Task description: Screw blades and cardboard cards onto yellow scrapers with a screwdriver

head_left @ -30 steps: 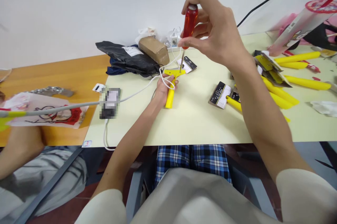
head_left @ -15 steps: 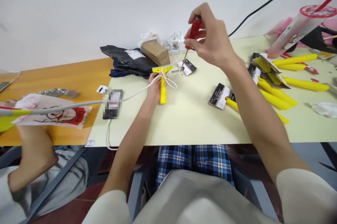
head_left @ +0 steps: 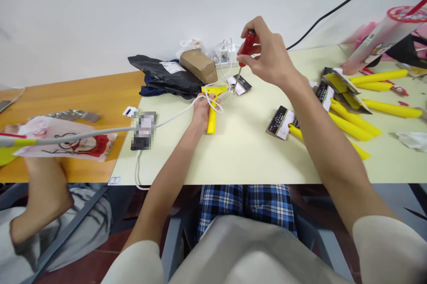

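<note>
Tabletop (head_left: 247, 155), handheld screwdriver (head_left: 247, 46), yellow T-shaped tool (head_left: 211, 120)

1. The right hand (head_left: 271, 59) partly hides the screwdriver (head_left: 247, 48).
2. Pixelation blurs the dark device (head_left: 144, 130).
3. The picture's right edge crops the red straw (head_left: 418, 5).
4. The right forearm (head_left: 330, 133) partly hides one yellow handle (head_left: 363, 152).

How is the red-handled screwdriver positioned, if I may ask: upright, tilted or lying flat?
Tilted: in the right hand, the screwdriver slants, its red handle uppermost and its shaft running down toward the picture's left.
</note>
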A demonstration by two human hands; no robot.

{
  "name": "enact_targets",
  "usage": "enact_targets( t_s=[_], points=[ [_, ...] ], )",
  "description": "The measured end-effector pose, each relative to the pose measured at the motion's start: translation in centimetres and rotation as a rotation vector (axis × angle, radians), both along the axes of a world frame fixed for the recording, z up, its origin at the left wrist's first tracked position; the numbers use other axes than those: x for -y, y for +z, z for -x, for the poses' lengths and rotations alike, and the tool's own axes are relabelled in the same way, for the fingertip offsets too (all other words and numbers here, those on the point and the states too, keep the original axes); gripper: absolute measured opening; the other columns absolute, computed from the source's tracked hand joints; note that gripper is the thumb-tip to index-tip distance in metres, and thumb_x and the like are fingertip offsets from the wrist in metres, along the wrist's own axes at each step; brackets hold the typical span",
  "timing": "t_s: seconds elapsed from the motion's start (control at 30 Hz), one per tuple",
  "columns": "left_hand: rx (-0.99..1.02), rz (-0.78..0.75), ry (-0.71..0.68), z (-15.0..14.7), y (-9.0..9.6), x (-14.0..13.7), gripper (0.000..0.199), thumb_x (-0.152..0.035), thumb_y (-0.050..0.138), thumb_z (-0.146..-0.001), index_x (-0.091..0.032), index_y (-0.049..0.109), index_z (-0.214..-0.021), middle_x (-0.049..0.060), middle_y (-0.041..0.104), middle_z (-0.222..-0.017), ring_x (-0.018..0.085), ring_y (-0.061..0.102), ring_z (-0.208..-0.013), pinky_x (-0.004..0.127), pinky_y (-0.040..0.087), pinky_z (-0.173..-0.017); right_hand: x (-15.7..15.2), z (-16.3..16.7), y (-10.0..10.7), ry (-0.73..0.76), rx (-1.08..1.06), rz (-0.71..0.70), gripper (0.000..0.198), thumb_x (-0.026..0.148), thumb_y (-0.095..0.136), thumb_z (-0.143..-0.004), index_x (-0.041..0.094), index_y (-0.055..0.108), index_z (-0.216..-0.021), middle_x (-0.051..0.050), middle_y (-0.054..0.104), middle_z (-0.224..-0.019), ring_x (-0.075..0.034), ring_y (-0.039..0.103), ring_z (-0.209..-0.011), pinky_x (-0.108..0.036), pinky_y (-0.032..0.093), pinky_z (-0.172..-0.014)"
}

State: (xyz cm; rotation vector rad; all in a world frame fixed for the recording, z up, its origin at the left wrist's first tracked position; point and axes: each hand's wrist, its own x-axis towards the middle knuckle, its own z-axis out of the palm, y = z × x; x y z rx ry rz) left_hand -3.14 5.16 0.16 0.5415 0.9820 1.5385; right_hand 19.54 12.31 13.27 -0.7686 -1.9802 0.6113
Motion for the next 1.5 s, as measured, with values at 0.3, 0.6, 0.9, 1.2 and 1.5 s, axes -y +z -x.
enact_targets(
  t_s=[0.3, 0.6, 0.9, 1.2, 1.5],
  points=[
    [-0.03, 0.073, -0.081, -1.0, -0.3, 0.3, 0.043, -0.01, 0.086, -0.085, -0.024, 0.047, -0.097, -0.003, 0.068, -0.091, 0.01, 0.069, -0.069, 0.019, 0.042, -0.054, 4.5, -1.8, 5.5, -0.053, -0.059, -0.152, 0.032, 0.027, 0.08, -0.089, 0.037, 0.058, -0.11, 0.001, 0.07, -0.111, -0.023, 0.08, -0.101, -0.042, 0.069, -0.086],
    [0.035, 0.05, -0.352, -1.6, -0.6, 1.2, 0.043, -0.01, 0.091, -0.081, -0.022, 0.053, -0.097, 0.002, 0.072, -0.097, 0.012, 0.072, -0.072, 0.018, 0.041, -0.05, 6.5, -0.8, 6.4, 0.027, -0.085, -0.129, 0.032, 0.024, 0.08, -0.086, 0.035, 0.056, -0.103, 0.001, 0.064, -0.115, -0.023, 0.077, -0.097, -0.044, 0.069, -0.084],
    [0.004, 0.084, -0.385, -2.1, 0.2, 1.5, 0.042, -0.01, 0.092, -0.08, -0.021, 0.054, -0.094, 0.002, 0.071, -0.094, 0.01, 0.07, -0.069, 0.018, 0.036, -0.048, 5.2, -0.3, 4.9, 0.025, -0.037, -0.151, 0.034, 0.026, 0.078, -0.087, 0.04, 0.059, -0.112, 0.002, 0.07, -0.111, -0.024, 0.076, -0.096, -0.043, 0.065, -0.074],
    [0.035, 0.06, -0.398, -2.3, 0.4, 1.9, 0.042, -0.008, 0.09, -0.081, -0.021, 0.053, -0.097, 0.001, 0.072, -0.094, 0.011, 0.071, -0.07, 0.018, 0.038, -0.048, 4.4, -0.5, 4.3, 0.035, -0.029, -0.155, 0.038, 0.023, 0.078, -0.088, 0.041, 0.062, -0.116, 0.002, 0.068, -0.111, -0.024, 0.074, -0.097, -0.043, 0.067, -0.078],
    [0.031, 0.084, -0.401, -2.3, 0.6, 1.8, 0.041, -0.007, 0.089, -0.083, -0.022, 0.053, -0.095, 0.002, 0.072, -0.094, 0.011, 0.07, -0.068, 0.017, 0.037, -0.047, 4.2, -0.2, 4.0, 0.055, -0.082, -0.165, 0.04, 0.014, 0.08, -0.085, 0.033, 0.062, -0.116, 0.001, 0.066, -0.105, -0.02, 0.073, -0.092, -0.037, 0.064, -0.08]
  ],
)
